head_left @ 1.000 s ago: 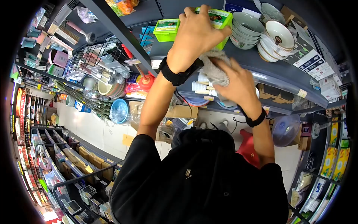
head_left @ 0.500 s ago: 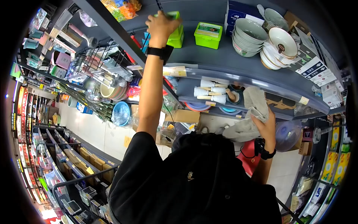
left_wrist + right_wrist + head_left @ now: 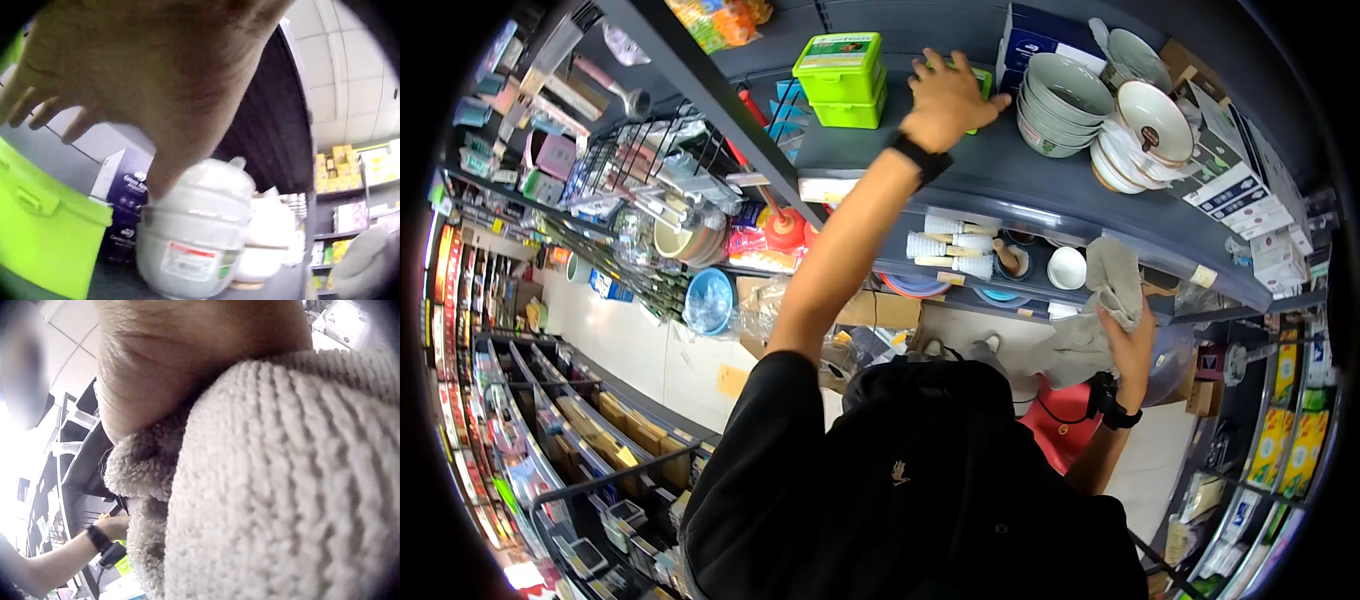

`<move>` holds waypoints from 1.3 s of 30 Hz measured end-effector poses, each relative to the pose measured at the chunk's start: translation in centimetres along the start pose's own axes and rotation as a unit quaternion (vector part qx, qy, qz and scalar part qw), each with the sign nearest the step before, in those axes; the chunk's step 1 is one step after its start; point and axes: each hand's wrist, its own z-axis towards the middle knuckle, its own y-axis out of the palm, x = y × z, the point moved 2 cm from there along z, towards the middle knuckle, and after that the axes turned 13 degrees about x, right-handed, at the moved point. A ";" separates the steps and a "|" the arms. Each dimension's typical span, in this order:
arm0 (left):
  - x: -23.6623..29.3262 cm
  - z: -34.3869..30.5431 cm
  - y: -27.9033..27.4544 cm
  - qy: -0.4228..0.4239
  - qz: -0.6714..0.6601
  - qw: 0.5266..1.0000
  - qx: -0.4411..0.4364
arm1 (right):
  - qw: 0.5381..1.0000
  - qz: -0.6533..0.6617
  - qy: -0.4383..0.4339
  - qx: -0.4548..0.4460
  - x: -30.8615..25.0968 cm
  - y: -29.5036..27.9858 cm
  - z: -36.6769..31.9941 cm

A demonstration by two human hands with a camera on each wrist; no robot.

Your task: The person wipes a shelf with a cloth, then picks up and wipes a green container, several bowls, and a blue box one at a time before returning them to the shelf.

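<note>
Two lime-green lidded boxes (image 3: 840,80) stand stacked on the upper shelf, left of my left hand (image 3: 949,98). That hand reaches over another green box (image 3: 982,80), mostly hidden beneath it, with its fingers spread. In the left wrist view the hand (image 3: 137,75) hangs above and beside a green box (image 3: 53,219), its thumb near a stack of grey bowls (image 3: 194,231). My right hand (image 3: 1133,345) grips a grey cloth (image 3: 1112,285) in front of the shelf edge; the cloth's ribbed weave (image 3: 287,481) fills much of the right wrist view.
Grey bowls (image 3: 1068,88) and white bowls (image 3: 1155,122) stand right of the green boxes, with boxed goods (image 3: 1240,170) further right. White-headed brushes (image 3: 950,246) lie on the lower shelf. A slanted metal post (image 3: 710,95) borders the left side.
The left hand has moved right from the left-hand green boxes to the other green box. Those left-hand boxes now show as a neat stack. The right hand still holds the cloth, slightly further right.
</note>
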 end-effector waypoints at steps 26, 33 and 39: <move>-8.2 3.9 -13.0 -0.006 0.154 0.969 0.194 | 0.999 0.020 -0.009 -0.035 0.2 2.0 -0.3; -8.4 -0.3 -8.5 -0.091 -0.062 0.933 0.342 | 0.998 0.030 0.017 -0.057 1.1 2.4 0.2; -8.4 -0.6 -9.1 -0.100 -0.026 0.928 0.358 | 0.998 0.021 -0.004 -0.064 1.5 2.5 0.4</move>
